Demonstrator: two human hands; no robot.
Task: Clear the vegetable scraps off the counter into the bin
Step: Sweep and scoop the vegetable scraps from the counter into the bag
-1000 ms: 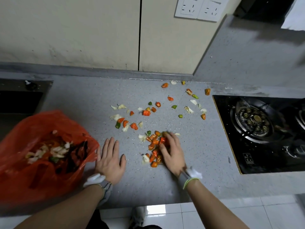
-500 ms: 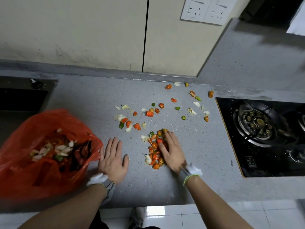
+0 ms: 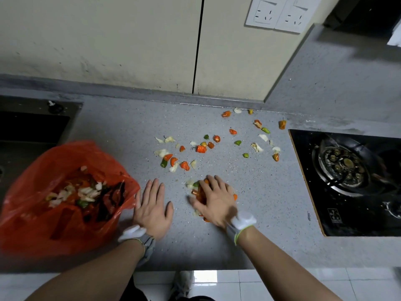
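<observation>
My left hand (image 3: 152, 210): flat on the counter (image 3: 260, 203), fingers straight, just beside the red bin bag (image 3: 28, 224).
My right hand (image 3: 214, 199): palm down, fingers spread, pressing on a scrap pile (image 3: 195, 184).
Loose scraps (image 3: 200, 149): scattered behind, toward the hob (image 3: 347, 170).

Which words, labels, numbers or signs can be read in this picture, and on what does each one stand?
No text here can be read.
Small pale mark near the front corner of the black gas hob: too small and blurred to read.
Wall sockets: only pin holes show, no lettering visible.
</observation>
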